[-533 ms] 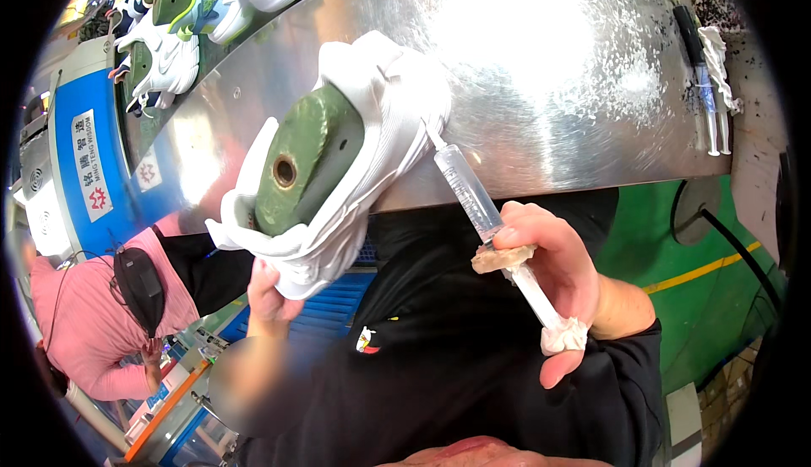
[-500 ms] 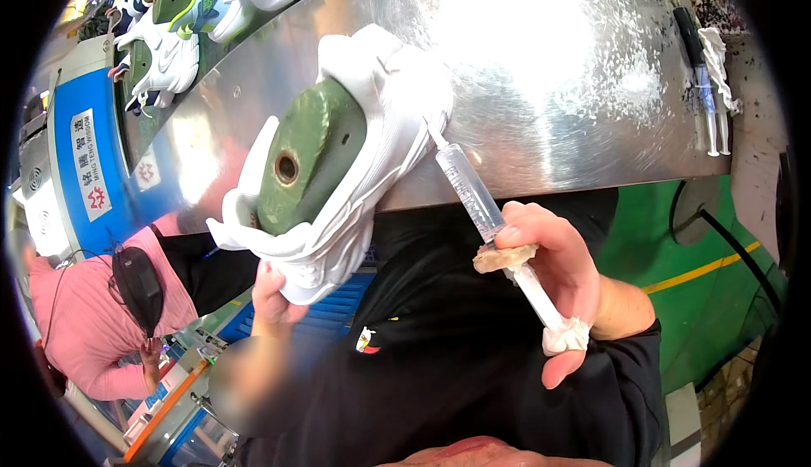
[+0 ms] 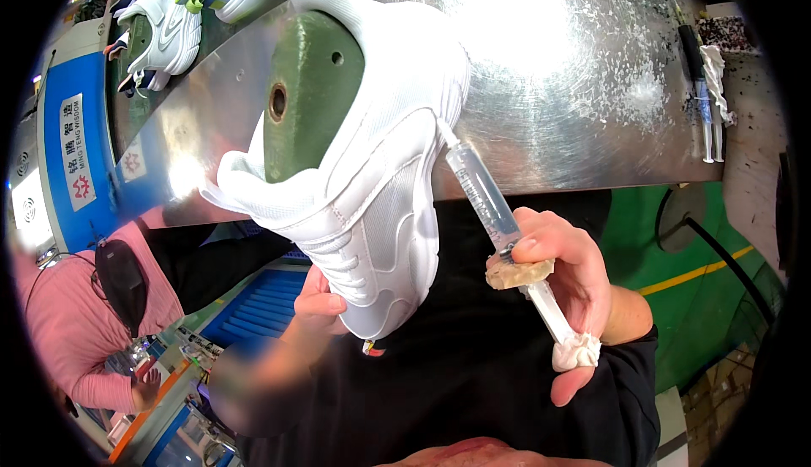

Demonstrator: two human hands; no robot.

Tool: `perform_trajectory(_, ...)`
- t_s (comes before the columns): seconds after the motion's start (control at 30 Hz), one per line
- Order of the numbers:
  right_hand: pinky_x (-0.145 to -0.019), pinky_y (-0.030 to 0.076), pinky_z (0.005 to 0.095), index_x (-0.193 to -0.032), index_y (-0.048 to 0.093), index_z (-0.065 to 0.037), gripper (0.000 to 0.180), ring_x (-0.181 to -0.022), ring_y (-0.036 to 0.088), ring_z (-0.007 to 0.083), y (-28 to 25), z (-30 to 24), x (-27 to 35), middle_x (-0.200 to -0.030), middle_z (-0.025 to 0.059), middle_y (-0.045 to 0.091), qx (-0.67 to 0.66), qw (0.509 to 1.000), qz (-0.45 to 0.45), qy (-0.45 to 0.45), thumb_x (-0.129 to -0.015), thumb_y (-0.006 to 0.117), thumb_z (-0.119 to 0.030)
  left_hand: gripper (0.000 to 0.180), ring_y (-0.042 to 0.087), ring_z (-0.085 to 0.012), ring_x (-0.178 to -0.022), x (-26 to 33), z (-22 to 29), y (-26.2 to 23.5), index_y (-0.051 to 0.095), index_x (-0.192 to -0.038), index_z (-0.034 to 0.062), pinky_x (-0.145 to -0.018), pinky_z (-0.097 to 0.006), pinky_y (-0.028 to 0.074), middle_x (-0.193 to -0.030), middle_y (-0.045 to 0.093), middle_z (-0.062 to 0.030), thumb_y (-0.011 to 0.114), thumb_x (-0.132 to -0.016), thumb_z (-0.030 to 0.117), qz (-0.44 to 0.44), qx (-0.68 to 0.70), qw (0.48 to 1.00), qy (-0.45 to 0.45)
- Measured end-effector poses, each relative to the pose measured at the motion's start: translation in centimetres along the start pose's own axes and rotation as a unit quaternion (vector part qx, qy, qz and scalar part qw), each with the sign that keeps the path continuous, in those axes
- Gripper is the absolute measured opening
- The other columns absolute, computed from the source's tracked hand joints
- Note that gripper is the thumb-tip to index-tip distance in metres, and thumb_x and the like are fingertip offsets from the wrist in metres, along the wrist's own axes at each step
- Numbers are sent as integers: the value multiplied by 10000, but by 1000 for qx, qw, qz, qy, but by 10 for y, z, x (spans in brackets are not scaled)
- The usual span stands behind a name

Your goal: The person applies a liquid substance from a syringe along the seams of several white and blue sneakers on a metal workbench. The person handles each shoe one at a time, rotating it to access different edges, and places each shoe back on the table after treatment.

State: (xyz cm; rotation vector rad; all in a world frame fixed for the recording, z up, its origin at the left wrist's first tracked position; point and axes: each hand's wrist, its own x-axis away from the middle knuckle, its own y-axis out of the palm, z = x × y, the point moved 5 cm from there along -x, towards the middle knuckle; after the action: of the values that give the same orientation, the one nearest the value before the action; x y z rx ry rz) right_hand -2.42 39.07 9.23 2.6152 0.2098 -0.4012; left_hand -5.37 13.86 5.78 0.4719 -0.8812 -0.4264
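Observation:
A white sneaker (image 3: pixel 384 205) with a green shoe last (image 3: pixel 317 95) inside it is tilted up over the near edge of the metal table. My left hand (image 3: pixel 319 302) grips it by the toe, its fingers partly hidden behind the shoe. In my right hand (image 3: pixel 568 268) is a clear syringe (image 3: pixel 483 188), wrapped with tan material at its flange and white material at the plunger's end, where my thumb rests. The syringe's tip meets the shoe's side along the sole edge.
The shiny metal table (image 3: pixel 574 129) is strewn with white flecks at right. More syringes (image 3: pixel 710 121) lie at its right edge. Several sneakers on lasts (image 3: pixel 165 40) stand on a green line at upper left. A person in pink (image 3: pixel 93 315) works at left, beside a blue machine (image 3: pixel 80 129).
The sneaker has come nearer and turned, showing more of its laces and side. My right hand and the syringe have shifted slightly right and down, the tip staying at the sole edge.

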Motion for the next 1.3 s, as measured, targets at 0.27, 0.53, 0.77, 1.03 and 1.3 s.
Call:
perform_trajectory(0.27,-732,384,279,-1238,448,69,1059,-865,480,186,11,-3,-6,-1081,118,548,-22,1000,16,-10,-500,847,-578,851,544,-341,-1124,-11,5,22,364,-1348,-20,-964,-441,431,-1255,519,-207,711,-591,153,-59,57,997,-8)
perform_trajectory(0.53,-758,394,294,-1222,461,70,1035,-880,498,197,15,-6,-13,-1070,124,583,-38,999,9,0,-513,836,-586,1079,385,-293,-1298,-16,8,34,170,-1458,57,-1074,-406,300,-1427,352,-140,740,-555,219,-72,36,993,-83)
perform_trajectory(0.77,-685,367,298,-1181,459,0,1036,-814,526,190,18,-12,-15,-996,105,532,-12,999,-13,38,-476,811,-672,1025,431,-286,-1253,-18,12,37,231,-1429,27,-1047,-391,333,-1376,408,-151,738,-560,217,-91,60,990,-92)
perform_trajectory(1.03,-722,373,288,-1216,480,62,942,-827,516,197,27,-32,-3,-1058,125,595,-40,996,-14,84,-602,788,-582,853,459,-293,-1227,-24,6,38,291,-1402,16,-1040,-409,349,-1345,452,-152,685,-670,207,-178,88,976,-87)
perform_trajectory(1.3,-680,365,309,-1191,513,48,786,-771,502,214,31,-79,9,-1020,116,574,18,981,-41,188,-734,691,-567,585,470,-276,-1224,-25,-14,26,330,-1386,17,-1055,-418,342,-1339,476,-126,531,-866,192,-243,-52,965,-87)
